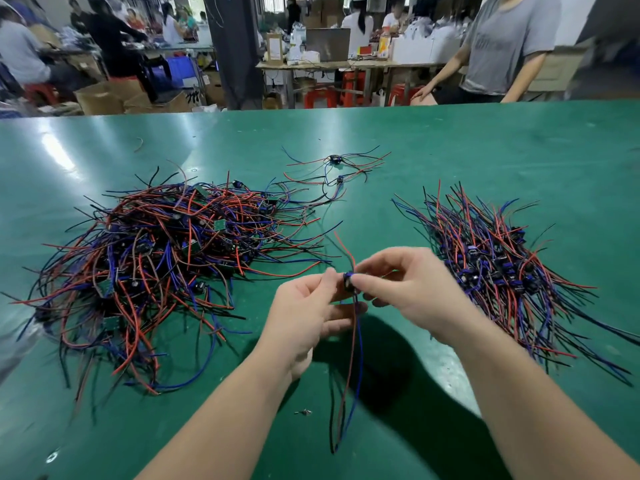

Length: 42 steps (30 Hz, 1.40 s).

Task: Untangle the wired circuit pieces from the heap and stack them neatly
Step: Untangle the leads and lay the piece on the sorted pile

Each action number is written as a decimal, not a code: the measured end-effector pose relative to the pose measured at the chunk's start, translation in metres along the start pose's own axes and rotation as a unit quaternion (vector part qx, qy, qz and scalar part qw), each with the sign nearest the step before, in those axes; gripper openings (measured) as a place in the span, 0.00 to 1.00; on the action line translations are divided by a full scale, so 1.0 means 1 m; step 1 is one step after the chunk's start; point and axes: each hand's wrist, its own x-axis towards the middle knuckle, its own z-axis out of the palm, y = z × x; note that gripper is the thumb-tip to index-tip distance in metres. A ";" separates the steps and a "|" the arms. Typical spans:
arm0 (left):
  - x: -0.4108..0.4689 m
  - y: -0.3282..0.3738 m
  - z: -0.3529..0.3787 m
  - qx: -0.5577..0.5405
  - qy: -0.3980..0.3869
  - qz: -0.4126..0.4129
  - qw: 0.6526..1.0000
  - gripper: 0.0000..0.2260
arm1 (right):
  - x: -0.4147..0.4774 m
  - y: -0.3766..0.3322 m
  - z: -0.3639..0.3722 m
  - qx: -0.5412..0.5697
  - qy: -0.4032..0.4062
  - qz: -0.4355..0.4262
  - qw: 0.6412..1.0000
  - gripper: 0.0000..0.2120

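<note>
- Nearest, raised over the green desk (485, 150): left hand (304, 317) and right hand (408, 289), each pinching the same small circuit piece (348, 281) at the fingertips.
- Hanging from it toward the camera: red, blue and black wires (356, 358).
- To the left, on the desk: a big tangled heap (166, 258).
- To the right: a tidier stack (495, 268), leads fanned outward.
- Farther back, between the two: a few loose pieces (337, 168).
- By the left forearm: a tiny metal bit (304, 412).

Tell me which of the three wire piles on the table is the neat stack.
The pile on the right: its wires lie roughly parallel. The big left heap is tangled every way, and the far cluster is only a few loose pieces.
</note>
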 end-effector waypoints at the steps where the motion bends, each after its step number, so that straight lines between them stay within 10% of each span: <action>1: 0.000 0.002 0.000 0.001 -0.012 -0.002 1.000 0.11 | -0.001 0.000 0.004 -0.043 0.020 -0.018 0.999 0.05; 9: -0.003 0.008 -0.004 0.029 -0.120 0.002 0.992 0.17 | -0.005 -0.008 -0.003 -0.036 0.034 -0.041 0.998 0.02; 15: -0.002 0.010 -0.009 0.037 -0.089 0.052 0.994 0.17 | -0.006 -0.027 -0.048 0.178 0.095 -0.039 0.979 0.05; 21: 0.011 0.004 -0.018 0.181 0.079 0.123 0.973 0.15 | -0.012 0.001 -0.124 -0.264 0.312 0.048 0.912 0.10; 27: 0.015 -0.003 -0.024 0.291 0.152 0.165 0.930 0.16 | -0.009 -0.002 -0.108 -0.340 0.250 0.072 0.904 0.10; 33: 0.012 0.000 -0.023 0.288 0.156 0.186 0.926 0.17 | -0.010 -0.013 0.008 -0.351 -0.081 -0.005 0.933 0.11; 42: 0.006 0.007 -0.022 0.296 0.159 0.210 0.918 0.17 | -0.007 0.002 0.038 -0.435 -0.087 0.006 0.896 0.08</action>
